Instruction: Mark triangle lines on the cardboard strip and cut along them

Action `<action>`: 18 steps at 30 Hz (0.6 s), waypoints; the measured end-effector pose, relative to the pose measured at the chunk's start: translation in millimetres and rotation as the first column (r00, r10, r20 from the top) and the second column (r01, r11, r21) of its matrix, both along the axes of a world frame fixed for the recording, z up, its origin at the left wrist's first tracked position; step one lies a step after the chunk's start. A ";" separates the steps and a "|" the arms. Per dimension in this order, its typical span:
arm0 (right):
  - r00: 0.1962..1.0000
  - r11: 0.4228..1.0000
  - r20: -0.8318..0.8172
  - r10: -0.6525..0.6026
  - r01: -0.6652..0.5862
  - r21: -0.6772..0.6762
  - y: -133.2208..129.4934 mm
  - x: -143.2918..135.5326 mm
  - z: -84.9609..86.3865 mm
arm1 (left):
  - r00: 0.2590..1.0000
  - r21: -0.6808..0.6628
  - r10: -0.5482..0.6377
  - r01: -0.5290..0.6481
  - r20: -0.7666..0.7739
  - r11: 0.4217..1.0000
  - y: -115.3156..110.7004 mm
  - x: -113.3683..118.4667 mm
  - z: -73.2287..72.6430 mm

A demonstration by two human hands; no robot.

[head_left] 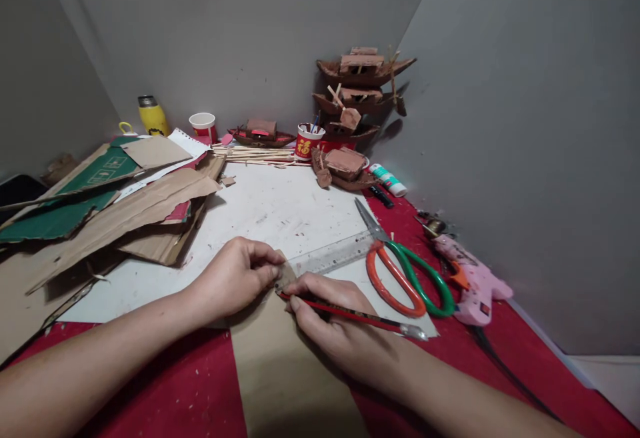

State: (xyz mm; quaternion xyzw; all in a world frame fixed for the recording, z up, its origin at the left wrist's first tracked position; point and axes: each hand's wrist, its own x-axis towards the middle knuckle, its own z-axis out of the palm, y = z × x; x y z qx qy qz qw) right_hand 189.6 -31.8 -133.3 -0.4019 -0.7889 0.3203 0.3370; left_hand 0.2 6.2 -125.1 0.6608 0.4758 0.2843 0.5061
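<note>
A red-and-black pencil [350, 313] is gripped in my right hand [333, 318], its tip down at the far end of a brown cardboard strip [295, 371]. My left hand [237, 278] has its fingers closed at the edge of a small brown cardboard piece [286, 277], right beside the pencil tip. That piece lies over the strip's far end, and my fingers partly hide it. Just beyond my right hand, a clear ruler [330, 258] rests on white paper [260, 215]. Scissors [400, 268] with one orange and one green handle loop lie to the right, their blades over the ruler's end.
Torn cardboard sheets [125, 215] are piled at the left. Model boats [345, 165], thin wooden sticks [255, 154], paper cups [310, 141] and a yellow bottle [153, 117] line the back. A pink glue gun [477, 285] with its cord lies on the red cloth [540, 351] at right.
</note>
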 end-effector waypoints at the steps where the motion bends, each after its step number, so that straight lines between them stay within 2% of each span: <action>1: 1.000 1.000 0.007 0.003 -0.003 -0.002 -0.3 0.2 0.2 | 1.000 -0.001 0.002 -0.002 0.001 1.000 0.0 0.2 0.1; 7: 1.000 1.000 -0.004 -0.012 0.012 0.003 0.1 -0.4 0.1 | 1.000 -0.016 0.025 -0.025 0.019 1.000 1.3 1.5 0.8; 13: 1.000 0.996 0.006 -0.024 0.024 -0.089 -1.2 5.7 5.3 | 0.991 -0.077 0.068 -0.060 0.112 0.995 1.5 1.6 -1.1; 16: 0.984 0.991 -0.157 -0.078 0.059 -0.121 -3.4 10.5 5.0 | 0.971 -0.139 0.136 -0.110 0.195 0.984 3.0 0.1 0.5; 18: 0.947 0.988 -0.293 -0.131 0.101 -0.116 -2.8 12.6 2.1 | 0.945 -0.170 0.201 -0.160 0.260 0.972 5.1 -2.3 3.9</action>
